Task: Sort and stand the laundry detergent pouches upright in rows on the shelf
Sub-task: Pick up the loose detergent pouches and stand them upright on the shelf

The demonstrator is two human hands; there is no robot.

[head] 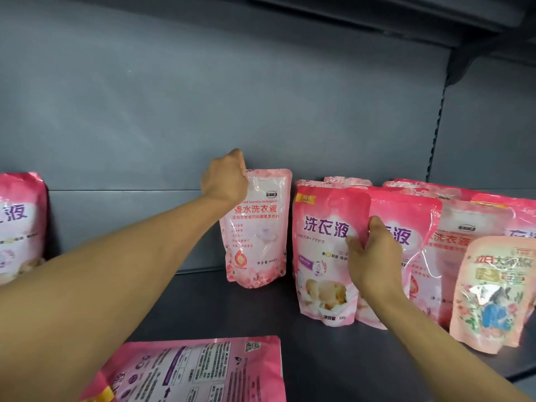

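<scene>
A pale pink pouch (258,227) stands upright against the shelf's back wall, and my left hand (224,179) grips its top left corner. To its right stands a brighter pink pouch (322,256); my right hand (372,253) holds its right edge, thumb on the front. Behind and right of it, several more pink pouches (452,227) stand crowded together. A peach pouch with a floral picture (493,294) stands at the front right. One pink pouch lies flat, back side up (200,369), at the front of the dark shelf (220,309). Another pink pouch (20,224) stands at the far left.
The grey back panel (232,97) rises behind the pouches. A slotted upright (438,111) divides the bay on the right, with an upper shelf's edge above it (435,21). Bare shelf floor lies between the far-left pouch and the pale pouch.
</scene>
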